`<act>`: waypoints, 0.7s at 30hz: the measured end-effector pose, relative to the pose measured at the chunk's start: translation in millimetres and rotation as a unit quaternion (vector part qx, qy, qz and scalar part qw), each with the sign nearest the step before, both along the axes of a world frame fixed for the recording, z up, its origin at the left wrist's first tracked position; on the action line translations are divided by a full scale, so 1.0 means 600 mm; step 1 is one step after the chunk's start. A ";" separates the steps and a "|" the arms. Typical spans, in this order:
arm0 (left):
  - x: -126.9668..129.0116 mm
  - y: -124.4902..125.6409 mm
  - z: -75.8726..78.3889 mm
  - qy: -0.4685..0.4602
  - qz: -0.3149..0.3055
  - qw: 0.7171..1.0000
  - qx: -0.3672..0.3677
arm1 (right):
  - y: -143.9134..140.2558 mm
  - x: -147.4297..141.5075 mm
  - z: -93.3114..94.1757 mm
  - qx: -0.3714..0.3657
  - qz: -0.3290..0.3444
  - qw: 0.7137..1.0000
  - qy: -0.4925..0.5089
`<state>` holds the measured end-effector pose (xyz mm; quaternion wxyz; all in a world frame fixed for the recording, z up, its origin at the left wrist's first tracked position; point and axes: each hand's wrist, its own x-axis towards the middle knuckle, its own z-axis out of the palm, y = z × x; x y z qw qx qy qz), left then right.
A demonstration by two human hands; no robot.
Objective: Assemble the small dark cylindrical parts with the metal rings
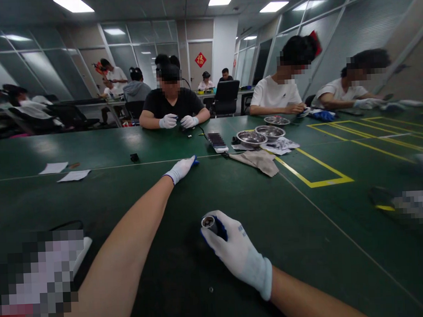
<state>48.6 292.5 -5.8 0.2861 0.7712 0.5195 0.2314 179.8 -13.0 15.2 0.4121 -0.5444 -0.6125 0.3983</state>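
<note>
1. Head view, nearest: the right hand, gloved, closes its grip round a small metal-ended cylinder just above the green surface, near its close edge. Held only at the fingertips, it could slip and roll.
2. Farther out, the left hand stretches flat along the white seam, fingers on a small blue piece; whether it grips, I cannot tell. A long reach could nudge it away.
3. Beyond lie a cloth, steel bowls and yellow tape; open room remains between.
</note>
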 end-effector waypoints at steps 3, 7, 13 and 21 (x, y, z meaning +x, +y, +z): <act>-0.003 -0.007 0.004 -0.005 0.000 1.000 -0.004 | 0.000 0.000 -0.001 -0.001 -0.001 1.000 0.001; -0.020 -0.028 0.008 -0.025 -0.013 1.000 -0.003 | 0.000 0.001 0.003 -0.011 0.007 1.000 0.012; -0.037 -0.096 0.009 -0.057 -0.057 0.997 -0.007 | 0.002 0.000 0.005 -0.002 0.005 1.000 0.026; -0.024 -0.135 0.005 -0.074 -0.017 0.997 0.000 | 0.009 0.000 0.005 0.001 -0.023 0.999 0.038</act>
